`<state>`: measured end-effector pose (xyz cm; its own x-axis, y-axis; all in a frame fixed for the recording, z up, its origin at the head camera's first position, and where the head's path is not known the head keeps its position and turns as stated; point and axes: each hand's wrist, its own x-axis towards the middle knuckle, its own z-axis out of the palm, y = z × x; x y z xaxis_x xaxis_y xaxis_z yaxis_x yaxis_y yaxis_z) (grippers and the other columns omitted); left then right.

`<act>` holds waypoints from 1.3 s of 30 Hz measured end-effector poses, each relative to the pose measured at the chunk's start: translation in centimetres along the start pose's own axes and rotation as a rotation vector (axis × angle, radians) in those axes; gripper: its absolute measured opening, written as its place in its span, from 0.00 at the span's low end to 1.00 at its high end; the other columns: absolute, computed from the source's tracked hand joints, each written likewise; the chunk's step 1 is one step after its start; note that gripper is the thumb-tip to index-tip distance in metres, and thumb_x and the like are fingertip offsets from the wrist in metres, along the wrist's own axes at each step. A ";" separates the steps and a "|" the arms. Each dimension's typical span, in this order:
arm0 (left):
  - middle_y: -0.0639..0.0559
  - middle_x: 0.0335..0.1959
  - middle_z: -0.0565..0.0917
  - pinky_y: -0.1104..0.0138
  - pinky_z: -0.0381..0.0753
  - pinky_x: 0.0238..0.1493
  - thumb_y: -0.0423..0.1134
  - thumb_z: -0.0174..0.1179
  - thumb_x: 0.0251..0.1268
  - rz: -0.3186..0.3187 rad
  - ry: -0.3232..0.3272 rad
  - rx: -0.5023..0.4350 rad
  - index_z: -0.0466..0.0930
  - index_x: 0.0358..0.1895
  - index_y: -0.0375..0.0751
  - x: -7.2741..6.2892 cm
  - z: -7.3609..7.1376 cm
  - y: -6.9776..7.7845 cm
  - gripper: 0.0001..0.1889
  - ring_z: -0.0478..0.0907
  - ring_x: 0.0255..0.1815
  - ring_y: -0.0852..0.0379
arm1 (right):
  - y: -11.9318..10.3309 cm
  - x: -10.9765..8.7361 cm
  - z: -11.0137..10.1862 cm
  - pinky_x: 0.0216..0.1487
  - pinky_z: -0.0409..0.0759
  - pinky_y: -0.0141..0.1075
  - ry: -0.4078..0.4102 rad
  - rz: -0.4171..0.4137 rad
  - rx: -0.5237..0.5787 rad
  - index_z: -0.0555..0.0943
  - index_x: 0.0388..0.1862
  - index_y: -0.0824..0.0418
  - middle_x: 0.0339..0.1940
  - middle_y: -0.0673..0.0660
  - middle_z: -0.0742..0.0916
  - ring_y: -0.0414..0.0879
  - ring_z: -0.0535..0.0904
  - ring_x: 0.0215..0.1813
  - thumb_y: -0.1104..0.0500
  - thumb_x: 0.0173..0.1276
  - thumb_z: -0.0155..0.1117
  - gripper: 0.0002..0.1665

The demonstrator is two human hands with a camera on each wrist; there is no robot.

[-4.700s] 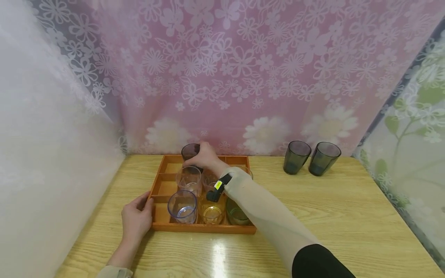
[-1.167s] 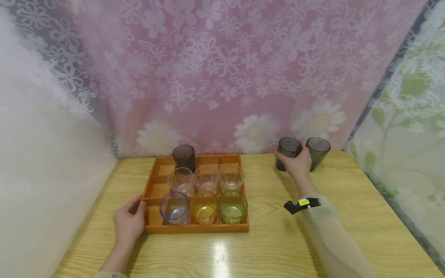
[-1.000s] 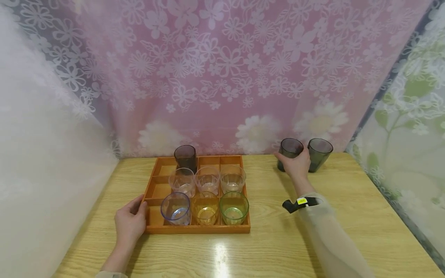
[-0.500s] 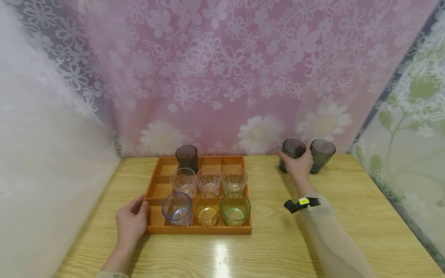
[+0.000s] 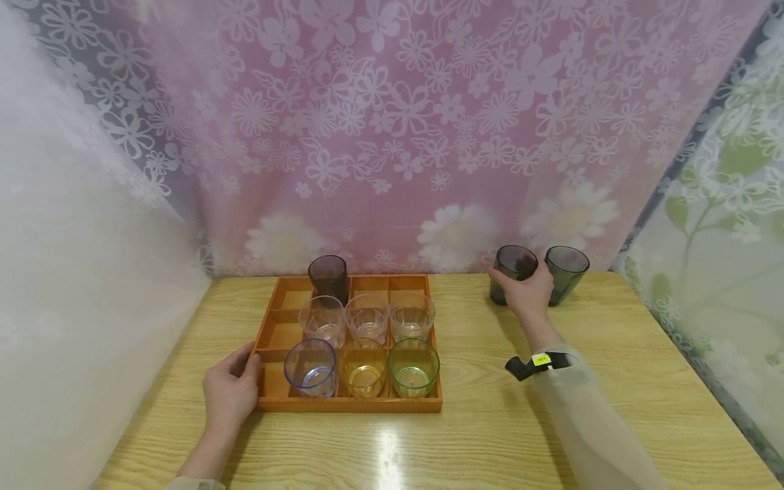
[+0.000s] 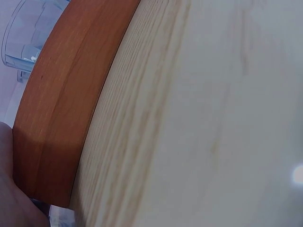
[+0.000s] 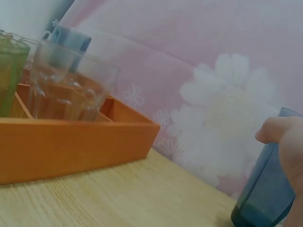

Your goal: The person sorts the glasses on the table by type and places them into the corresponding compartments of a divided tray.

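Observation:
My left hand [image 5: 229, 384] holds the left side of a wooden compartment tray [image 5: 349, 405]; in the left wrist view its fingers [image 6: 5, 151] lie at the tray's wall [image 6: 71, 94]. At the back right, my right hand [image 5: 528, 289] grips a dark grey glass [image 5: 499, 292], thumb on the near left side. That glass [image 7: 265, 194] stands upright on the table in the right wrist view. Close beside it is another dark grey glass [image 5: 566, 275]. A third dark glass [image 5: 329, 279] stands in the tray's back row.
Clear glasses [image 5: 321, 320] fill part of the tray's middle row. In front stand a blue-rimmed glass [image 5: 310, 367], a yellow glass [image 5: 363, 367] and a green glass [image 5: 414, 367]. A pink flowered curtain [image 5: 380, 170] hangs behind the wooden table [image 5: 478, 422].
My right hand has let go of a dark glass in the tray's back row and moved right to grip another dark glass. The left hand stays at the tray.

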<state>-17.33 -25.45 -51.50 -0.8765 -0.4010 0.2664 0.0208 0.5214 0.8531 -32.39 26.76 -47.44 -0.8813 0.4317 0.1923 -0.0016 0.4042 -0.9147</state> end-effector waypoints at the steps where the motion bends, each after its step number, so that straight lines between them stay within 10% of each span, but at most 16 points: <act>1: 0.34 0.54 0.88 0.87 0.72 0.43 0.30 0.62 0.76 -0.002 0.001 0.002 0.85 0.61 0.29 0.0 0.0 0.0 0.16 0.85 0.56 0.39 | -0.3 0.0 -0.1 0.72 0.69 0.59 -0.007 -0.015 0.008 0.63 0.82 0.65 0.75 0.68 0.73 0.64 0.68 0.75 0.42 0.59 0.84 0.62; 21: 0.32 0.55 0.87 0.88 0.70 0.44 0.30 0.63 0.76 -0.008 -0.014 -0.019 0.85 0.61 0.27 -0.1 -0.2 0.0 0.15 0.85 0.58 0.37 | -6.6 -1.4 1.3 0.65 0.77 0.53 -0.252 -0.157 0.090 0.75 0.71 0.66 0.64 0.64 0.83 0.57 0.77 0.66 0.50 0.60 0.86 0.46; 39: 0.33 0.54 0.87 0.88 0.71 0.44 0.28 0.62 0.75 0.017 -0.008 -0.032 0.85 0.60 0.27 0.1 -0.3 0.0 0.15 0.85 0.56 0.38 | -11.7 -3.3 7.9 0.64 0.79 0.54 -0.336 -0.187 0.197 0.74 0.72 0.64 0.65 0.62 0.83 0.57 0.77 0.65 0.54 0.60 0.85 0.45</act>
<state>-17.32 -25.68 -51.31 -0.8796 -0.3865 0.2774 0.0508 0.5034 0.8626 -33.18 14.27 -40.15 -0.9622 0.0655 0.2642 -0.2372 0.2744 -0.9319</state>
